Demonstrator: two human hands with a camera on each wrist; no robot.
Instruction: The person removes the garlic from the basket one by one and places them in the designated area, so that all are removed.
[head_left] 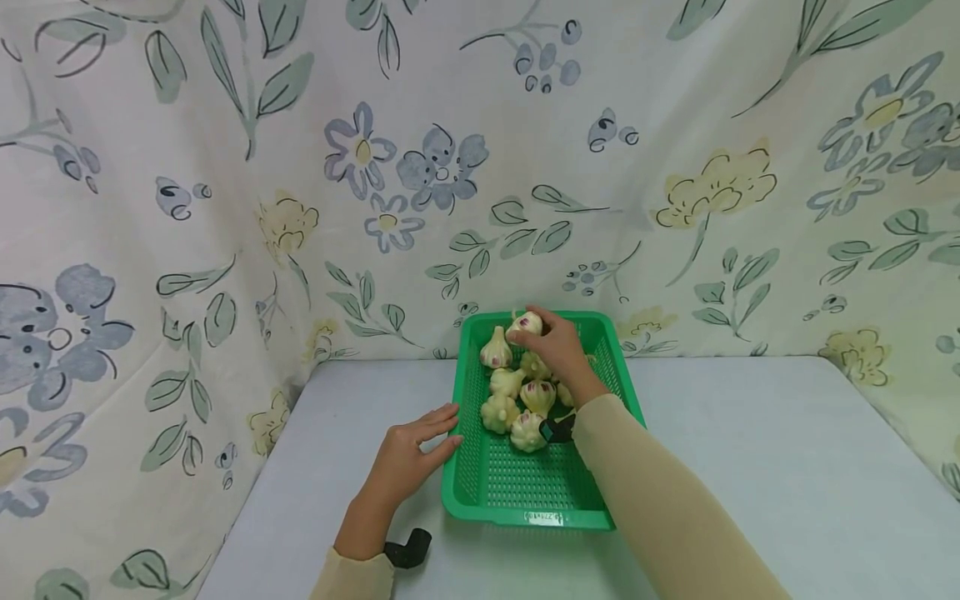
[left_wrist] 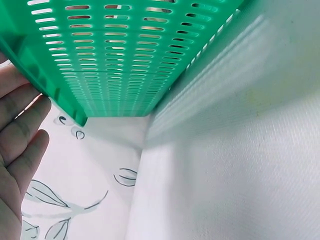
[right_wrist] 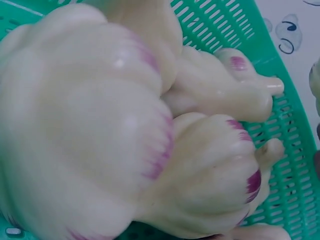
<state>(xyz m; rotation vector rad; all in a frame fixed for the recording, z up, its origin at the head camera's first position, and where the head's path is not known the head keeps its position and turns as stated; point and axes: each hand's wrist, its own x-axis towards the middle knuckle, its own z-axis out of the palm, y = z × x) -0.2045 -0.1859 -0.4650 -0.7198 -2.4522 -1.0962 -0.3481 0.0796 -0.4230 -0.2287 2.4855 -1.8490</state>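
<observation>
A green plastic basket [head_left: 551, 517] holds several white garlic bulbs [head_left: 538, 398] with purple streaks, gathered in its far and middle part. At the far end, my right hand [head_left: 558, 346] grips one garlic bulb [head_left: 527, 323] between thumb and fingers. My left hand [head_left: 412, 454] touches the basket's left rim from outside with its fingers extended. In the left wrist view, those fingers [left_wrist: 27, 117] lie against the basket's slotted side wall [left_wrist: 120, 50]. A large garlic bulb [right_wrist: 80, 120] fills much of the right wrist view, hiding part of the bulbs behind it.
The basket stands on a white table [head_left: 750, 467], close to the flower-printed cloth [head_left: 525, 167] hanging behind. Black wrist straps sit on both arms, the left one [head_left: 408, 550] beside the basket's near left corner. The near part of the basket floor shows bare mesh.
</observation>
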